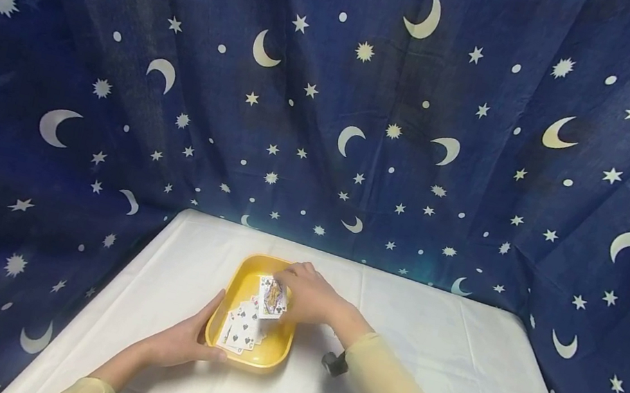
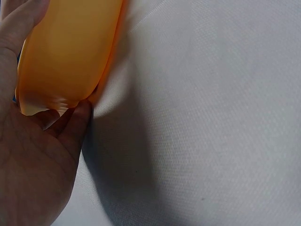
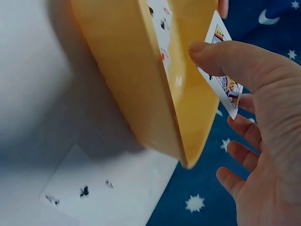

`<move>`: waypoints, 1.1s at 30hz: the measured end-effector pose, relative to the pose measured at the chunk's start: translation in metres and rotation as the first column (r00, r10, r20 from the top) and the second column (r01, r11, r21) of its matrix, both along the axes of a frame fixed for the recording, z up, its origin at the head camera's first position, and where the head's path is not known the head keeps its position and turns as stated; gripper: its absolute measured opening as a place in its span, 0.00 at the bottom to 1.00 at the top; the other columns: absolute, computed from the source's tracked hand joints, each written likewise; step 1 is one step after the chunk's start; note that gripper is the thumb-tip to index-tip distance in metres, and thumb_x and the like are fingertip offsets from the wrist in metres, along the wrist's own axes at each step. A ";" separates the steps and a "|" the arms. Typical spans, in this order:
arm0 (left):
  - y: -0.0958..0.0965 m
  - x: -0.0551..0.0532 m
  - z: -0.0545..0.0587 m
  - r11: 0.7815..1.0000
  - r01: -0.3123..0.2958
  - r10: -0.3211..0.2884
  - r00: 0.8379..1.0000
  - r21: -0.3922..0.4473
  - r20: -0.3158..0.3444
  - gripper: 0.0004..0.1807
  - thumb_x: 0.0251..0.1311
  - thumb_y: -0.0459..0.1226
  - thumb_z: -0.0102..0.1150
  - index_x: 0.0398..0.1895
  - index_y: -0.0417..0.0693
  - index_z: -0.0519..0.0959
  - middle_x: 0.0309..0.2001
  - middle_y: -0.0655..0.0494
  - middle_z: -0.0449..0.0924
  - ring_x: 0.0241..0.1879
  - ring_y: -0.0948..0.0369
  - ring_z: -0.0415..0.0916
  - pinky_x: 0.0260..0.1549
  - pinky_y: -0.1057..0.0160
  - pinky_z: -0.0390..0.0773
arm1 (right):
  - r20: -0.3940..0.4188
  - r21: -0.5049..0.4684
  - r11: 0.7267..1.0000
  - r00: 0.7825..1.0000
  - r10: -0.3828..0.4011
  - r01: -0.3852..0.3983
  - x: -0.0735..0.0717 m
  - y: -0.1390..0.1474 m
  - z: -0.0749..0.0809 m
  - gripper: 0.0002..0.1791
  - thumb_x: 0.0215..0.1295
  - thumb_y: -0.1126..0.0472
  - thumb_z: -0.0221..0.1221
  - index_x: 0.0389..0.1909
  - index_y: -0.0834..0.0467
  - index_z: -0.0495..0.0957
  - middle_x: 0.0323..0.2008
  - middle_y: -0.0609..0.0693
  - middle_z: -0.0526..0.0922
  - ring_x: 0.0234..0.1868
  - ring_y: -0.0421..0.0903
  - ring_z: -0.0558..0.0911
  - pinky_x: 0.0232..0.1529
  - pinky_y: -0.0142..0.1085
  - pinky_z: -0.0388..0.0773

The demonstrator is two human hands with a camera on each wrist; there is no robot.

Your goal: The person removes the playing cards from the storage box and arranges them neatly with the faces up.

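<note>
A yellow plastic tray [image 1: 267, 359] with raised sides stands on the white-covered table. Several playing cards [image 1: 242, 328], spades among them, lie face up and overlapping inside it towards the near left. My left hand [image 1: 180, 340] grips the tray's near left corner, the thumb along the near rim and the fingers at the left wall, as the left wrist view also shows. With thumb and fingers, my right hand [image 1: 307, 293] pinches a face card of clubs [image 1: 272, 298] over the tray's far right part. In the right wrist view that face card [image 3: 220, 84] is tilted, facing up.
Another card of clubs [image 3: 83, 190] lies on the table outside the tray in the right wrist view. The white tablecloth [image 1: 423, 370] extends to the right. A dark blue curtain [image 1: 332, 101] with moons and stars rises behind and at both sides.
</note>
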State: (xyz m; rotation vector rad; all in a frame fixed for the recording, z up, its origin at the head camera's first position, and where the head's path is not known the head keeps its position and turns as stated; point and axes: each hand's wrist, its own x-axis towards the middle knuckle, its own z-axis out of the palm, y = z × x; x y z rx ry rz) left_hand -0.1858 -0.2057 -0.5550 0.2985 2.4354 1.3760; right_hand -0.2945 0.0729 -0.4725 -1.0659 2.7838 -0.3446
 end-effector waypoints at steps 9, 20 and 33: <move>0.001 0.000 0.001 1.000 -0.010 0.010 1.000 -0.007 0.002 0.71 0.51 0.55 0.77 0.84 0.57 0.33 0.83 0.46 0.35 0.80 0.44 0.36 0.74 0.36 0.42 | -0.013 -0.028 0.999 0.999 -0.046 0.046 -0.006 0.034 0.013 0.54 0.44 0.34 0.77 0.73 0.49 0.70 0.67 0.46 0.72 0.70 0.47 0.64 0.74 0.44 0.60; 0.002 0.000 0.002 1.000 -0.012 0.012 1.000 -0.007 0.011 0.71 0.51 0.55 0.78 0.84 0.56 0.32 0.83 0.47 0.34 0.80 0.45 0.35 0.74 0.36 0.41 | -0.016 -0.071 0.988 0.991 -0.135 0.134 -0.008 0.083 0.012 0.48 0.45 0.50 0.77 0.72 0.50 0.72 0.69 0.49 0.70 0.73 0.50 0.62 0.74 0.48 0.60; 0.002 0.000 0.004 1.000 -0.014 0.014 1.000 -0.014 0.022 0.71 0.51 0.55 0.77 0.84 0.56 0.32 0.83 0.47 0.34 0.80 0.45 0.35 0.74 0.36 0.41 | -0.003 -0.068 0.975 0.977 -0.214 0.213 -0.009 0.135 -0.001 0.49 0.44 0.51 0.78 0.72 0.50 0.72 0.67 0.54 0.70 0.68 0.55 0.65 0.69 0.56 0.65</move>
